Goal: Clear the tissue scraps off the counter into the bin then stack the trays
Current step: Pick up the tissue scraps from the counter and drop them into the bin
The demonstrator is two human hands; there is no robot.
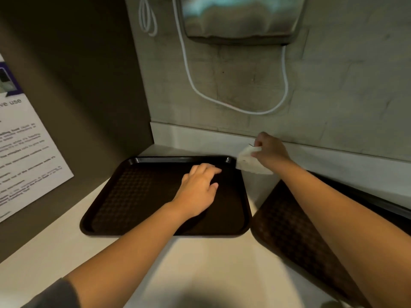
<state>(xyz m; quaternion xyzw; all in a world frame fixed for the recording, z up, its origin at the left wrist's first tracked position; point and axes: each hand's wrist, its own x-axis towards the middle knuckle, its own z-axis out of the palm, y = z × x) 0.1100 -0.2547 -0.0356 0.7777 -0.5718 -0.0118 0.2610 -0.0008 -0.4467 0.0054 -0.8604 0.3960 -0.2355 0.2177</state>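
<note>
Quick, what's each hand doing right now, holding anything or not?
Left hand: open, fingers resting on the left tray, holding nothing.
Right hand: closed, pinching a white tissue scrap above the counter.

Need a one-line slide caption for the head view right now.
Right hand pinches a white tissue by the wall; left hand rests on the left tray.

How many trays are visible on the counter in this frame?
2. One tray lies flat on the counter under the left hand; the second tray sits to its right, partly hidden beneath the right forearm. Others may be out of frame.
</note>
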